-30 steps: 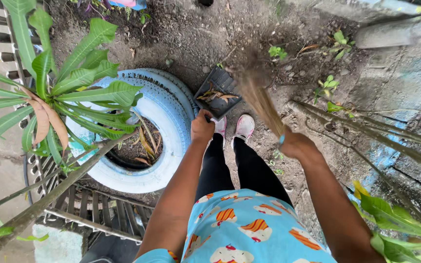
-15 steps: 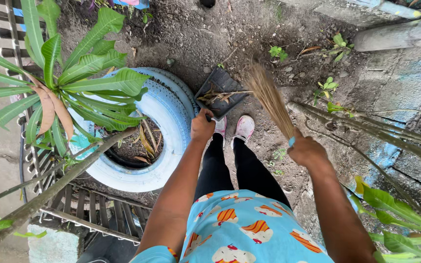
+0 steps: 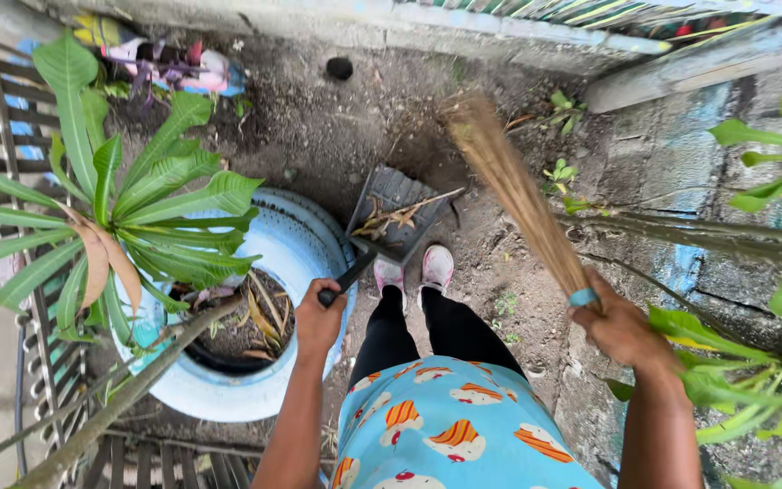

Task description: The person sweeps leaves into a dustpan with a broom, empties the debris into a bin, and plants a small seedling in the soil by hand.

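My left hand [image 3: 319, 319] grips the black handle of a dark dustpan [image 3: 397, 215] that rests on the dirt just ahead of my pink and white shoes [image 3: 415, 268]. Dry leaves and twigs lie in the pan. My right hand [image 3: 619, 328] holds a straw broom [image 3: 516, 193] by its bound end with a blue band. The bristles point away from me and up to the left, their tips blurred over the soil beyond the pan.
A pale blue tyre planter [image 3: 290, 254] with a tall leafy plant [image 3: 128, 210] stands at my left. Metal grating [image 3: 92, 448] runs along the left and bottom. A concrete wall [image 3: 699, 136] and green foliage [image 3: 771, 362] close in the right; litter [image 3: 174, 68] lies at the far edge.
The broom has swung up and farther forward, its bristles now over the soil beyond the dustpan. My view has tilted forward, showing more ground. The dustpan stays in place.
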